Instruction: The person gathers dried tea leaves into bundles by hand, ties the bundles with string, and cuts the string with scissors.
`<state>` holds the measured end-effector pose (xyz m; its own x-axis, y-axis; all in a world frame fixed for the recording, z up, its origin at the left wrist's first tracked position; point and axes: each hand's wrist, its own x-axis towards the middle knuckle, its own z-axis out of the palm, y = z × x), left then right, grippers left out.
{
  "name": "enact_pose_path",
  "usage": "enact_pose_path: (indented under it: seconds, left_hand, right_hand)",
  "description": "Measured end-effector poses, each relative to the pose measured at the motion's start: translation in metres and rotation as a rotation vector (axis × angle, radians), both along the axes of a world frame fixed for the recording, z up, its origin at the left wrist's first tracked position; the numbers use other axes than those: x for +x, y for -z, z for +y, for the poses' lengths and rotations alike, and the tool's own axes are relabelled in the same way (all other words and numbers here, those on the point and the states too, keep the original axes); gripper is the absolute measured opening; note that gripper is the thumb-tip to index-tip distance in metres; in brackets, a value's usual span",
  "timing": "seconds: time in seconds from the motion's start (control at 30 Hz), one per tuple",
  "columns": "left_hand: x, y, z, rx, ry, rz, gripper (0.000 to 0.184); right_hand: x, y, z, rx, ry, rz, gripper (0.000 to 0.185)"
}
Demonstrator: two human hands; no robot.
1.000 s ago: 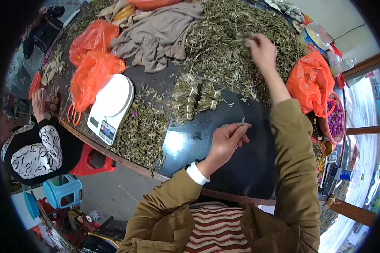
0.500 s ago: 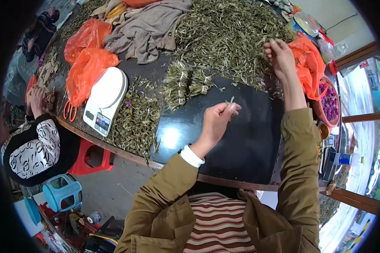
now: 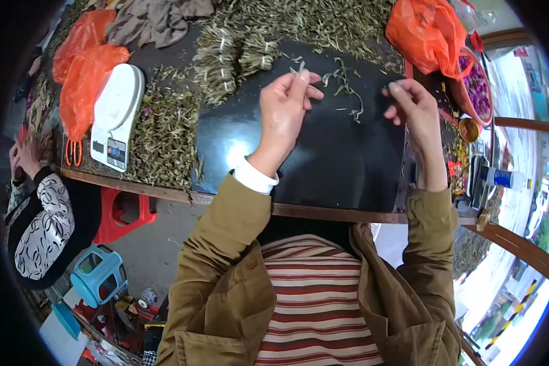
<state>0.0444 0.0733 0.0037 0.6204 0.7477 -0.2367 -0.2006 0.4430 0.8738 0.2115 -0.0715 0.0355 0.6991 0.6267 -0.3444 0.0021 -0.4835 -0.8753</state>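
Observation:
My left hand (image 3: 282, 113) is closed in a pinch over the dark glossy board (image 3: 323, 165), with a small pale dried sprig (image 3: 301, 66) showing at its fingertips. Right of it, over the board's right part, my right hand (image 3: 416, 110) has its thumb and fingers curled together; whatever it might hold is too small to make out. Between the hands, a few loose dried leaves (image 3: 348, 88) lie on the board. Tied bundles of dried leaves (image 3: 216, 64) rest at the board's upper left corner, beneath the large leaf pile (image 3: 311, 27).
To the left are a white scale (image 3: 117, 113), more leaves (image 3: 165, 143) and orange bags (image 3: 91, 79). Another orange bag (image 3: 424, 36) and a basin of purple flowers (image 3: 479, 91) stand at the right. A co-worker (image 3: 46, 219) sits at far left, hands at the table edge.
My right hand has come down from the leaf pile to the board's right side. Loose leaves now lie on the board between my hands. The camera view has shifted, with table items higher in frame.

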Motion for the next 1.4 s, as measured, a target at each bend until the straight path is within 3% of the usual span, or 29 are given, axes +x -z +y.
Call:
enact_pose_path:
  seconds: [0.07, 0.13, 0.17, 0.23, 0.33, 0.43, 0.47, 0.57, 0.6, 0.77, 0.93, 1.0, 1.07, 1.17, 1.23, 1.27, 1.4]
  left_hand:
    - [0.001, -0.004, -0.001, 0.066, -0.031, 0.032, 0.023]
    - [0.004, 0.006, -0.003, 0.270, -0.045, 0.133, 0.019]
    - [0.008, 0.011, -0.002, 0.269, -0.045, 0.129, 0.019]
    - [0.006, 0.021, -0.005, 0.968, -0.026, 0.272, 0.021]
    - [-0.014, 0.023, -0.008, 0.839, 0.002, 0.337, 0.016]
    - [-0.016, 0.018, -0.005, 0.693, 0.006, 0.377, 0.013]
    - [-0.016, 0.016, -0.007, 0.798, 0.021, 0.365, 0.012]
    - [-0.019, 0.012, -0.013, 1.122, 0.080, 0.329, 0.012]
    - [-0.016, 0.012, -0.012, 1.121, 0.073, 0.328, 0.012]
    - [-0.001, 0.012, -0.005, 1.479, 0.156, 0.512, 0.011]
    - [-0.039, 0.006, -0.011, 1.263, 0.009, 0.409, 0.013]
    - [-0.050, -0.004, -0.017, 0.843, 0.042, 0.405, 0.015]
    - [-0.059, -0.008, -0.019, 0.416, 0.056, 0.398, 0.018]
    - [-0.057, -0.009, -0.025, 0.273, 0.046, 0.311, 0.021]
    - [-0.049, -0.009, -0.026, 0.138, 0.051, 0.199, 0.023]
    - [-0.046, -0.007, -0.029, 0.130, 0.046, 0.192, 0.023]
    - [-0.046, -0.007, -0.034, 0.038, 0.077, 0.134, 0.024]
  right_hand:
    - [0.004, -0.004, -0.015, -0.014, 0.044, -0.115, 0.015]
    - [0.001, 0.029, -0.033, -0.280, -0.140, -0.603, 0.013]
    - [0.001, 0.023, -0.026, -0.282, -0.140, -0.606, 0.013]
    - [-0.006, 0.016, -0.004, 0.013, -0.096, -0.707, 0.015]
    - [-0.006, 0.025, 0.043, 0.274, -0.191, -0.797, 0.015]
    - [-0.003, 0.022, 0.055, -0.044, -0.145, -0.886, 0.017]
    - [-0.007, 0.018, 0.052, -0.160, -0.106, -0.871, 0.017]
    - [-0.022, 0.053, 0.048, -0.068, -0.175, -0.991, 0.018]
    - [-0.022, 0.051, 0.045, -0.066, -0.180, -0.995, 0.018]
    - [-0.004, 0.033, 0.008, -0.070, -0.198, -0.731, 0.016]
    - [0.002, 0.023, 0.049, 0.174, -0.235, -0.715, 0.010]
    - [0.005, 0.035, 0.069, 0.171, -0.277, -0.781, 0.009]
    - [0.005, 0.054, 0.081, -0.004, -0.326, -0.984, 0.006]
    - [0.005, 0.048, 0.082, 0.007, -0.381, -0.936, 0.009]
    - [0.010, 0.048, 0.074, 0.267, -0.304, -0.878, 0.011]
    - [0.009, 0.045, 0.068, 0.261, -0.313, -0.883, 0.011]
    - [-0.015, 0.029, 0.036, 0.128, -0.162, -0.483, 0.012]
